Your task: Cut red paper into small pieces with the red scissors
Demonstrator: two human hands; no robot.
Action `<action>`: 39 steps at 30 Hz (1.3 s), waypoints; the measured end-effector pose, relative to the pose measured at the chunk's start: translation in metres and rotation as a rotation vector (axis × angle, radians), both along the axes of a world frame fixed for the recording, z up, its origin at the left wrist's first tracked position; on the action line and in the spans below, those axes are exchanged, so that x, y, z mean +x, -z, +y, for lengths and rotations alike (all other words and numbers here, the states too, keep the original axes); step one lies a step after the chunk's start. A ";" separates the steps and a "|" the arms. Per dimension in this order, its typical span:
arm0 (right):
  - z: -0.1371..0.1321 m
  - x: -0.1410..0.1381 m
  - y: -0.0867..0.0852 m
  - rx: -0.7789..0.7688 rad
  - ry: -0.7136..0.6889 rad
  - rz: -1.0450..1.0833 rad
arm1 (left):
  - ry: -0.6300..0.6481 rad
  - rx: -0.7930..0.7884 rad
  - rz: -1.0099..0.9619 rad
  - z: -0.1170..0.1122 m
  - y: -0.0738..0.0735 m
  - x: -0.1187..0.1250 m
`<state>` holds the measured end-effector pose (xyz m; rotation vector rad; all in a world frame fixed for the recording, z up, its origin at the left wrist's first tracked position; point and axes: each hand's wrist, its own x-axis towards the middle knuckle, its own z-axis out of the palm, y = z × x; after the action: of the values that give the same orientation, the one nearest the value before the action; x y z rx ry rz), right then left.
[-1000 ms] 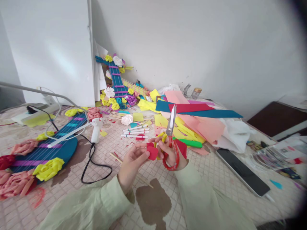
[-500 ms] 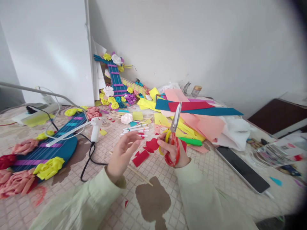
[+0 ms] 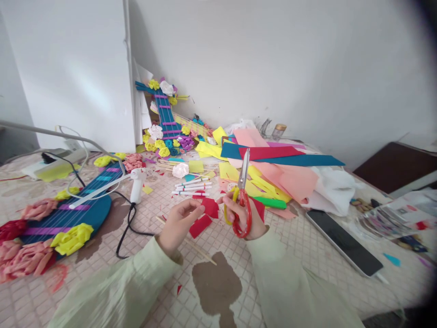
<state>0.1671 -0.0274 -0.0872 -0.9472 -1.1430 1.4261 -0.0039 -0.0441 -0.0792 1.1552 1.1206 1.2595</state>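
My left hand pinches the edge of a small red piece of crepe paper between thumb and fingers. A pair of scissors with red and yellow handles is in my right hand. Its blades point up and away, lying together, and the fingers are through the handles. A flat red paper rectangle lies below the pinched piece on the table. Another red scrap shows behind my right hand, partly covered by it. A wooden stick lies beneath my left hand.
At left are a white glue gun with a black cord and a blue paper guitar with paper flowers. Paper-wrapped sticks, a green marker and coloured paper strips lie beyond the hands. A phone lies right.
My left thumb and fingers have closed on the red paper piece, which has moved slightly left, away from my right fingers. The scissors have shifted a little left and lower.
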 end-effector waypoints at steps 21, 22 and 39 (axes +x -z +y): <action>-0.014 -0.004 -0.016 -0.072 -0.275 -0.193 | -0.023 -0.119 -0.234 -0.004 0.009 0.007; -0.016 -0.005 -0.015 -0.083 -0.304 -0.172 | -0.053 -0.121 -0.263 -0.004 0.008 0.007; -0.023 -0.007 -0.006 -0.092 -0.337 -0.070 | -0.131 -0.019 -0.481 0.025 -0.043 0.035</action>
<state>0.1598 -0.0504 -0.0811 -0.9031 -1.3450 1.7387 0.0307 -0.0187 -0.0364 0.7147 0.8515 1.5234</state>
